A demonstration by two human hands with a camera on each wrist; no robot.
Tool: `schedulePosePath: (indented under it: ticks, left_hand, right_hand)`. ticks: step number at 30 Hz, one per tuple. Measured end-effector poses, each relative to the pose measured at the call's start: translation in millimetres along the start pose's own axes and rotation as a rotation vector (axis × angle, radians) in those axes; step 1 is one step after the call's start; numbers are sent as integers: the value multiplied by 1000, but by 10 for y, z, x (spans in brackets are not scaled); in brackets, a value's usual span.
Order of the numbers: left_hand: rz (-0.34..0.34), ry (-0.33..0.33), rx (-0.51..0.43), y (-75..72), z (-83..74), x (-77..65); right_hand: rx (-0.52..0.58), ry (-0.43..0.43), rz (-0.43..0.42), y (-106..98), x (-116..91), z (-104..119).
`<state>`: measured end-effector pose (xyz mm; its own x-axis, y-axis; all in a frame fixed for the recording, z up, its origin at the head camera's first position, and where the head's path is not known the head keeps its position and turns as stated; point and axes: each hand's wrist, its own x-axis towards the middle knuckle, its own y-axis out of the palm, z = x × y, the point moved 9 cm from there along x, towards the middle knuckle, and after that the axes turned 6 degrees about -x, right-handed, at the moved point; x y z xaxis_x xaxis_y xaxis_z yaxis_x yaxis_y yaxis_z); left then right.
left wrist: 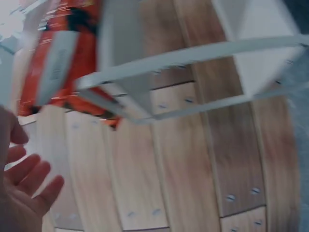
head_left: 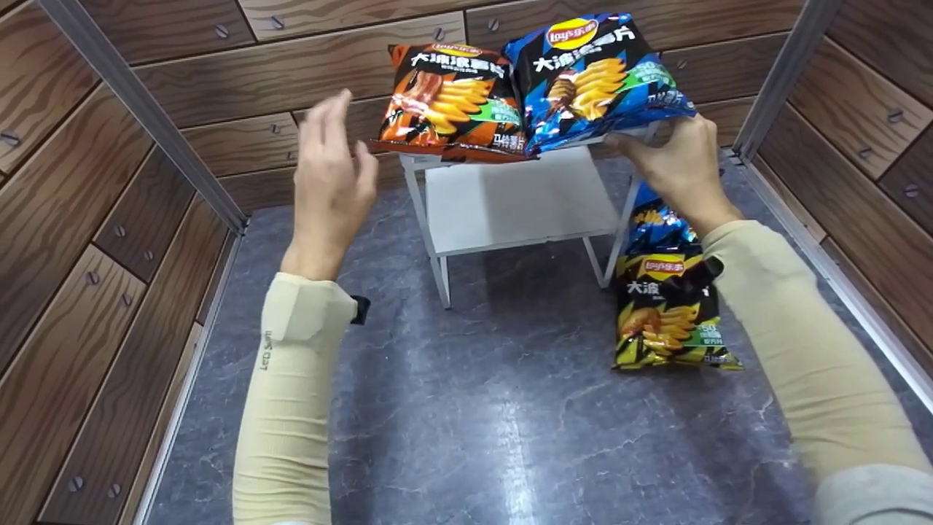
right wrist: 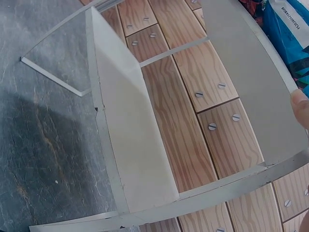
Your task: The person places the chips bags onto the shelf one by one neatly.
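Note:
An orange-and-black chip bag (head_left: 455, 102) and a blue-and-black chip bag (head_left: 594, 80) lie side by side on the top of a small white rack (head_left: 521, 197). To the left of the orange bag, and apart from it, is my left hand (head_left: 332, 171), fingers extended and holding nothing. My right hand (head_left: 681, 160) is at the lower right corner of the blue bag. Its thumb (right wrist: 300, 107) lies along the rack's top edge in the right wrist view. The other fingertips are hidden, so I cannot tell whether they pinch the bag.
A yellow-and-black chip bag (head_left: 667, 313) lies on the dark grey marbled floor (head_left: 474, 408), right of the rack. Another blue bag (head_left: 660, 222) is just behind it, partly covered by my right arm. Wood-patterned walls (head_left: 95, 240) with metal framing enclose three sides.

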<state>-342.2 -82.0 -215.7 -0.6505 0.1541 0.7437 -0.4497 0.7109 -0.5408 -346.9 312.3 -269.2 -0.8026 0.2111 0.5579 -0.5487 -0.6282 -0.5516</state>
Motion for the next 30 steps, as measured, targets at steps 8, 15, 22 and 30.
schedulePosePath:
  ticks: [8,15,22,30]
  left_hand:
    - [245,-17,126,527,87,-137]
    - [194,37,167,631,60,-128]
    - [133,148,340,585,28,-130]
    - [100,139,383,581,-23,-106]
  right_hand:
    - [18,-6,-35,-26,-11,2]
    - [8,20,-30,-16,-27,9]
    - [8,18,-8,23,-28,37]
    - [-18,-21,5,29,-75,55]
